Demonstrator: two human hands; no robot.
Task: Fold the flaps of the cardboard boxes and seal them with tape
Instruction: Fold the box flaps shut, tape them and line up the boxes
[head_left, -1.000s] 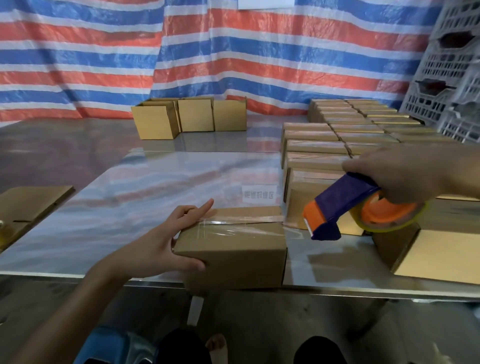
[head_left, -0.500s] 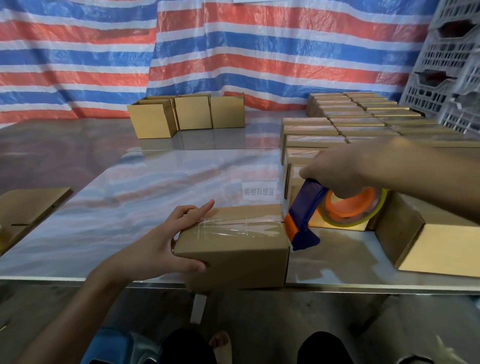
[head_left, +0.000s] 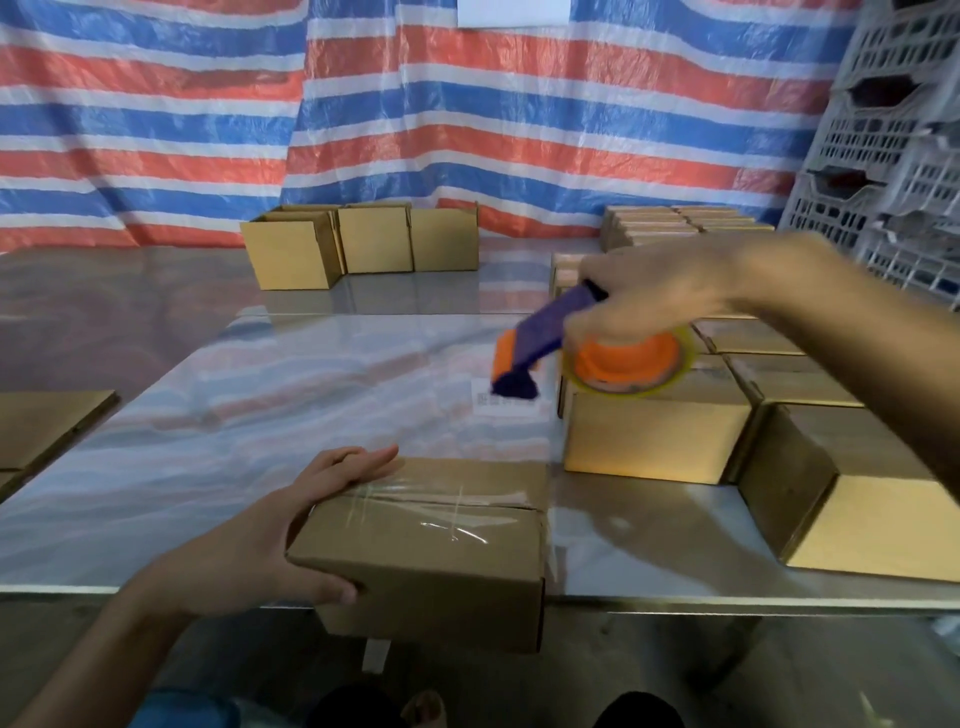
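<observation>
The box (head_left: 431, 556) sits at the near edge of the table (head_left: 260, 415), clear tape (head_left: 441, 501) lying along its top seam. The left hand (head_left: 270, 535) clamps its left end, fingers flat on top and thumb on the near face, seemingly to stop it sliding. The right hand (head_left: 654, 296) is wrapped around the tape dispenser (head_left: 550, 338), which it holds up off the box, apparently done with this seam

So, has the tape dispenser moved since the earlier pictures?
Yes. The dispenser, in the right hand, was at the right end of the taped box; now it is lifted clear, farther back over the table.
</observation>
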